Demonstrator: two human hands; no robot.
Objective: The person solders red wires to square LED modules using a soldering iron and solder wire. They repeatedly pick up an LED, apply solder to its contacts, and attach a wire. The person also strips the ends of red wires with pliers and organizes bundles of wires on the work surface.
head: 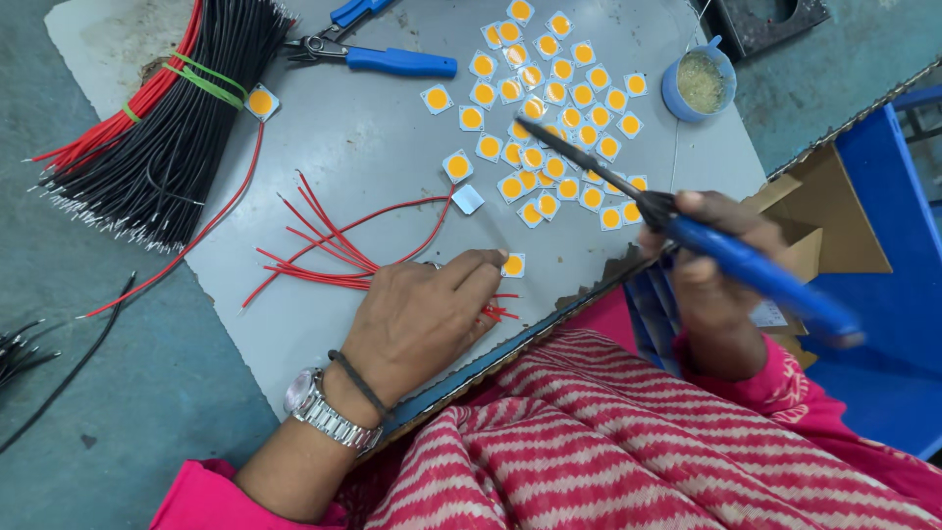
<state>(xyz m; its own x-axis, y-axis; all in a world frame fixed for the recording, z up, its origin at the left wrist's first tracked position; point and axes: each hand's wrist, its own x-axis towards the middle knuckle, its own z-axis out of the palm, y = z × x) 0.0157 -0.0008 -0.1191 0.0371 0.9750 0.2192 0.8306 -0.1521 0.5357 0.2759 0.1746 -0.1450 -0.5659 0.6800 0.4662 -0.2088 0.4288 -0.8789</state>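
My left hand (pixel 422 314) rests palm down on the grey board (pixel 363 147), its fingertips touching a small white square chip with a yellow centre (pixel 512 265). Loose red wires (pixel 324 250) lie under and beside that hand. My right hand (pixel 716 260) grips a blue-handled soldering iron (pixel 756 270); its dark tip (pixel 530 128) points up-left over a heap of several like chips (pixel 559 118). One chip lies face down (pixel 468 199) near the red wires.
A bundle of black and red wires (pixel 167 108) tied with green bands lies at the upper left. Blue-handled pliers (pixel 378 54) sit at the board's top. A small blue cup (pixel 699 83) stands at the upper right. Blue bins (pixel 883 294) are to the right.
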